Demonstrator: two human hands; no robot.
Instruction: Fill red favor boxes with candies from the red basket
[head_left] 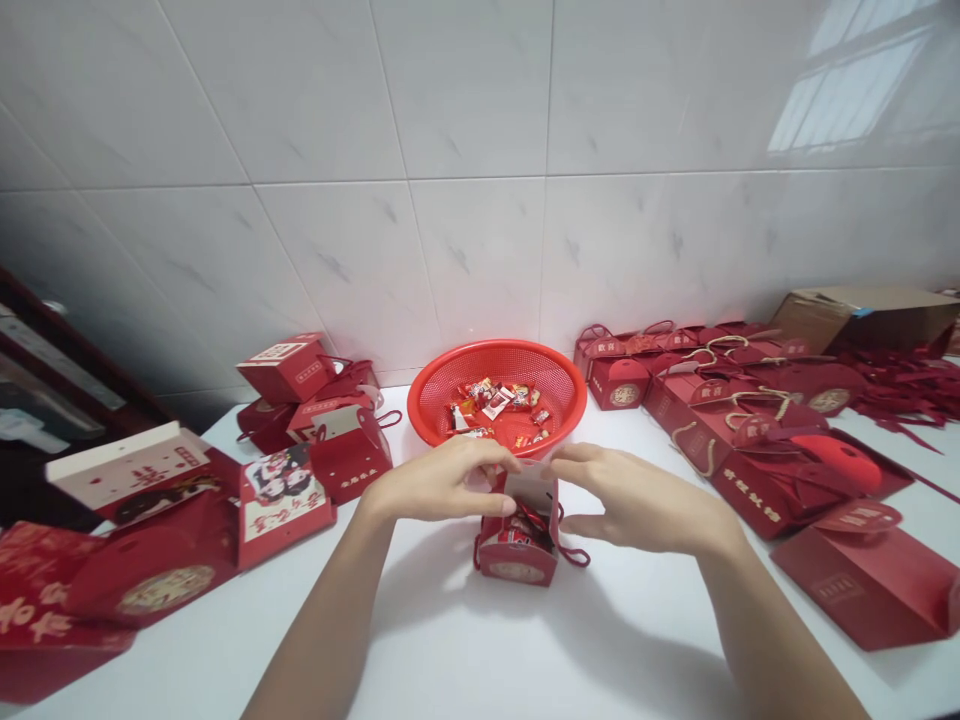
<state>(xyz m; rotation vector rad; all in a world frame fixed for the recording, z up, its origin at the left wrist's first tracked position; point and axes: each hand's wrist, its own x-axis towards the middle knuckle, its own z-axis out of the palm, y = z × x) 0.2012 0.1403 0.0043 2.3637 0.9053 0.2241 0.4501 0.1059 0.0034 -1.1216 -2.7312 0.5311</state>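
A small red gift box (517, 572) stands on the white table with its top unclosed, and red-wrapped sweets (519, 530) show inside. Dark red cord loops hang at its two sides. My left hand (450, 482) is at the box's left and far edges, its thumb over the left wall and its curved fingers apart from the thumb; some fingertips are hidden. On the other side, my right hand (622, 498) has thumb and fingers spread near the right wall and far flap. Whether its fingertips touch the card I cannot tell.
Behind the box sits a red plastic basket (421, 400) with wrapped sweets. Red gift boxes (352, 450) are piled at the left, and several corded boxes (712, 430) stand in rows at the right. A cardboard carton (862, 315) and red ribbons (892, 390) lie far right. Tiled wall behind.
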